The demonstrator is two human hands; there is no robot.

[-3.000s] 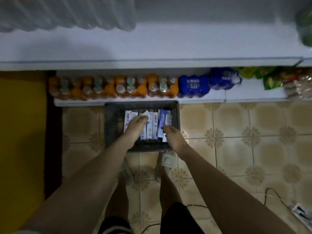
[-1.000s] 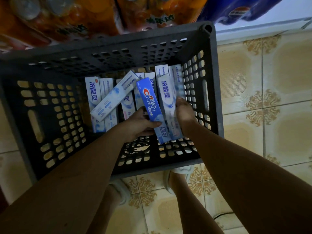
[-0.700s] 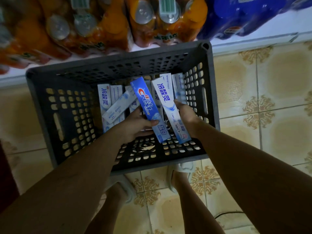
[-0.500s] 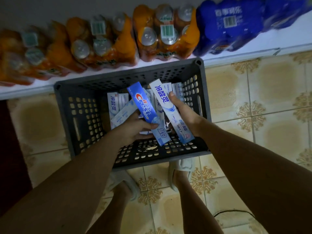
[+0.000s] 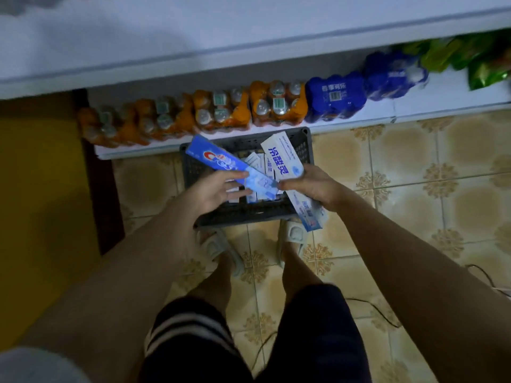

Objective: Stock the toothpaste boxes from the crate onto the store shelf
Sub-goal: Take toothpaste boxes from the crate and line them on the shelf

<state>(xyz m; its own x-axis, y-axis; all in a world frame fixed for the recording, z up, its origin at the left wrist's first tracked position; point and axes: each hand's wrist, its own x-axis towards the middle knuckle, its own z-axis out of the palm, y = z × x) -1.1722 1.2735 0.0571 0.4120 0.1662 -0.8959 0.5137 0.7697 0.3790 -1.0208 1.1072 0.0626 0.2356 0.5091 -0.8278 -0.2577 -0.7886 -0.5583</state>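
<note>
My left hand (image 5: 214,190) grips a blue toothpaste box (image 5: 221,163) that points up and to the left. A white toothpaste box (image 5: 282,161) with blue lettering is held in my right hand (image 5: 312,186); its lower end sticks out below the hand. Both boxes are lifted above the dark plastic crate (image 5: 243,214) on the floor. Several more toothpaste boxes (image 5: 258,164) lie inside the crate, partly hidden by my hands. The white store shelf (image 5: 193,31) spans the top of the view.
Packs of orange drink bottles (image 5: 226,111) and blue packs (image 5: 336,96) line the low shelf behind the crate. Green packets (image 5: 475,59) lie at the upper right. My sandalled feet (image 5: 218,247) stand on tiled floor. A cable (image 5: 378,310) runs across the floor at the right.
Both hands have risen out of the crate with their boxes. The view has pulled back and up, so the upper shelf shows again and the crate looks smaller.
</note>
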